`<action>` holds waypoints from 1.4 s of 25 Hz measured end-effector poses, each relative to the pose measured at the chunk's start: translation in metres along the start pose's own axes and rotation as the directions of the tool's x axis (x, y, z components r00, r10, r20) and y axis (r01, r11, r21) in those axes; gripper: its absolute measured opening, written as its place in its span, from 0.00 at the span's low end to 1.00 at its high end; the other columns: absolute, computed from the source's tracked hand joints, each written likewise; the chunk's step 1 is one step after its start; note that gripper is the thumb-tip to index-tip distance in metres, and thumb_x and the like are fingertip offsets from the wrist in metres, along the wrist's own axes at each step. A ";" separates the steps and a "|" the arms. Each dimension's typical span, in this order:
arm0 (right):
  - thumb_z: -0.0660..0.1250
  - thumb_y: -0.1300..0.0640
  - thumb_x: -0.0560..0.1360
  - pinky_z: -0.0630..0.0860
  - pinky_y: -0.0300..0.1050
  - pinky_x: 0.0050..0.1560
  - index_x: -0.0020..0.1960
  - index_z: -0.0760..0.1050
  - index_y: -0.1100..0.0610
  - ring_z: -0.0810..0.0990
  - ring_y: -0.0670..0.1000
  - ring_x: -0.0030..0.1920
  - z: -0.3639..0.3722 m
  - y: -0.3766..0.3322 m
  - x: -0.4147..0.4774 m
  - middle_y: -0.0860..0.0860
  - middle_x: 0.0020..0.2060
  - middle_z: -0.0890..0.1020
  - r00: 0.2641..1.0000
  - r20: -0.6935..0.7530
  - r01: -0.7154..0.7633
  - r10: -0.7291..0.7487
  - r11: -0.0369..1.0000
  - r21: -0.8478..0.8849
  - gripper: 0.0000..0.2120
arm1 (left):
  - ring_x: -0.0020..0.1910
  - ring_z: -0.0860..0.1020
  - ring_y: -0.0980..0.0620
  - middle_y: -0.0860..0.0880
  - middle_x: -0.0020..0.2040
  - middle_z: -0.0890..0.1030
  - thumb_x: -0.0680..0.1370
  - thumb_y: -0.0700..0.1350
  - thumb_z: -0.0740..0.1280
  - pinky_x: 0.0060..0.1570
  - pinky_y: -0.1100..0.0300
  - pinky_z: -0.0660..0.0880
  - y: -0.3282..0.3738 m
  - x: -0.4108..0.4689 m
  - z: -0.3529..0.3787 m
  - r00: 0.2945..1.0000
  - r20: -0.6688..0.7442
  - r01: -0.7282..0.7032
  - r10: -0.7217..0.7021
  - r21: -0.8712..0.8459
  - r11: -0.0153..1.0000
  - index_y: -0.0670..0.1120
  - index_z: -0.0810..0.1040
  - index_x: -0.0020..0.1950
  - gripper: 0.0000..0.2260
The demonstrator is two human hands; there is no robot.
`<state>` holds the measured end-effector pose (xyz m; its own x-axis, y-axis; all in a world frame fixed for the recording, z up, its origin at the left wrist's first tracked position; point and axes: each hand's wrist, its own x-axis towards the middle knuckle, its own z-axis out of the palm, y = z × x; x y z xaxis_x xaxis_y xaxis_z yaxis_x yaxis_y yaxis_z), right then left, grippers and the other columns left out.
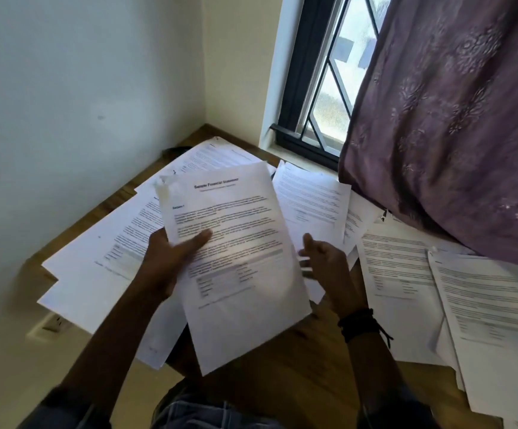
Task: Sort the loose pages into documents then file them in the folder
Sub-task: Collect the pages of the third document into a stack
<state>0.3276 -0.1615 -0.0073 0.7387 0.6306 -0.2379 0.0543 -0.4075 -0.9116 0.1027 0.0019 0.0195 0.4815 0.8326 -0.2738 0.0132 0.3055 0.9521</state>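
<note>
Head view shows the left hand (171, 258) holding up a printed page (239, 274) headed "Sample Financial Statement". Its thumb (195, 239) presses on the face near the left edge and its fingers curl underneath, out of sight. The page hangs tilted above the tabletop (298, 360), clear of the sheets below. The right hand (326, 261) hovers just beside the page's right edge, its fingers (309, 243) loosely spread and holding nothing.

The rest of the loose pages lie fanned over the tabletop in three overlapping drifts: one to the left (96, 267), one far by the window (310, 196) and one to the right (400, 289) under the curtain (452, 119). No folder is plainly in sight.

The step in hand looks like identifying this page and finding its mates. It bears a title, so it is probably the first page of its document and should start a pile of its own.

- Steady the free edge with the right hand so the sheet stops flexing and can be read.
- Motion blur hides whether this is one sheet or several, so check by fanning a corner.
- Clear a bare patch of tabletop near the body and lay the page there face up.
- Match the scattered sheets by heading, layout and page number, not by position.
- Lift sheets from the top of each drift; dragging them out would slide their neighbours off the edge.
</note>
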 end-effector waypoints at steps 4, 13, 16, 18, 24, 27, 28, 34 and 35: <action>0.72 0.43 0.72 0.70 0.52 0.61 0.65 0.70 0.65 0.73 0.61 0.61 -0.015 0.030 0.036 0.62 0.61 0.75 0.941 -0.337 -0.136 -0.033 0.875 -0.465 0.32 | 0.52 0.84 0.45 0.47 0.54 0.85 0.72 0.42 0.74 0.52 0.44 0.80 -0.012 -0.010 -0.006 0.995 -0.096 -0.017 0.009 -0.083 0.996 0.45 0.79 0.60 0.17; 0.78 0.42 0.65 0.72 0.54 0.59 0.64 0.64 0.71 0.71 0.65 0.63 -0.024 0.026 0.058 0.67 0.62 0.73 0.947 -0.310 -0.268 0.085 0.742 -0.615 0.44 | 0.58 0.82 0.45 0.45 0.60 0.82 0.69 0.48 0.76 0.49 0.54 0.82 -0.023 -0.032 -0.006 0.999 0.045 0.037 -0.027 -0.233 0.972 0.46 0.75 0.66 0.27; 0.77 0.40 0.65 0.71 0.54 0.58 0.65 0.66 0.70 0.69 0.65 0.64 -0.024 0.025 0.055 0.67 0.62 0.71 0.934 -0.345 -0.309 0.095 0.703 -0.641 0.44 | 0.59 0.81 0.43 0.44 0.61 0.81 0.67 0.49 0.78 0.51 0.51 0.81 -0.024 -0.039 -0.004 0.997 0.072 0.042 -0.025 -0.250 0.967 0.43 0.73 0.69 0.33; 0.78 0.41 0.64 0.73 0.53 0.58 0.64 0.68 0.70 0.72 0.65 0.63 -0.028 0.025 0.056 0.66 0.62 0.73 0.953 -0.288 -0.269 0.098 0.712 -0.648 0.43 | 0.59 0.81 0.43 0.43 0.61 0.82 0.75 0.40 0.69 0.52 0.50 0.81 -0.020 -0.044 -0.001 0.997 0.059 0.063 -0.049 -0.273 0.960 0.43 0.73 0.69 0.21; 0.80 0.51 0.64 0.77 0.46 0.48 0.55 0.76 0.66 0.81 0.59 0.53 -0.049 0.037 0.053 0.60 0.52 0.82 0.972 -0.198 -0.199 0.123 0.879 -0.433 0.28 | 0.55 0.83 0.43 0.45 0.58 0.84 0.78 0.38 0.66 0.49 0.48 0.82 0.007 -0.067 0.011 0.998 0.052 -0.008 0.020 -0.219 0.976 0.46 0.76 0.65 0.16; 0.74 0.62 0.71 0.75 0.45 0.48 0.57 0.76 0.66 0.79 0.56 0.50 -0.059 0.034 0.033 0.62 0.55 0.81 0.985 -0.170 -0.030 -0.009 0.975 -0.221 0.17 | 0.54 0.83 0.42 0.45 0.57 0.84 0.78 0.41 0.66 0.49 0.45 0.82 0.023 -0.081 0.024 0.995 0.087 -0.023 0.040 -0.191 0.981 0.47 0.76 0.65 0.15; 0.73 0.64 0.72 0.76 0.46 0.47 0.59 0.75 0.65 0.78 0.55 0.50 -0.063 0.031 0.023 0.62 0.56 0.80 0.988 -0.155 0.006 -0.027 0.991 -0.131 0.17 | 0.54 0.83 0.42 0.45 0.57 0.84 0.78 0.42 0.66 0.48 0.45 0.82 0.027 -0.085 0.028 0.994 0.101 -0.029 0.049 -0.183 0.983 0.47 0.76 0.65 0.15; 0.71 0.63 0.74 0.83 0.49 0.46 0.63 0.74 0.57 0.84 0.53 0.51 -0.101 0.015 -0.050 0.54 0.52 0.84 0.996 0.018 0.076 -0.085 0.955 0.288 0.19 | 0.53 0.84 0.41 0.46 0.55 0.85 0.78 0.45 0.68 0.53 0.40 0.79 0.029 -0.098 0.064 0.997 0.072 0.006 0.007 -0.180 0.984 0.49 0.79 0.61 0.12; 0.69 0.66 0.75 0.82 0.42 0.42 0.61 0.75 0.56 0.85 0.50 0.47 -0.110 0.012 -0.064 0.51 0.49 0.85 0.993 0.050 0.085 -0.103 0.955 0.286 0.16 | 0.53 0.84 0.41 0.46 0.55 0.85 0.78 0.45 0.68 0.55 0.41 0.78 0.025 -0.100 0.072 0.999 0.048 0.003 0.004 -0.146 0.989 0.48 0.80 0.60 0.11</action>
<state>0.3550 -0.2789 0.0337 0.6948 0.7015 -0.1588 -0.0772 -0.1468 -0.9862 0.1182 -0.1065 0.0806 0.5230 0.8107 -0.2630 -0.1139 0.3723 0.9211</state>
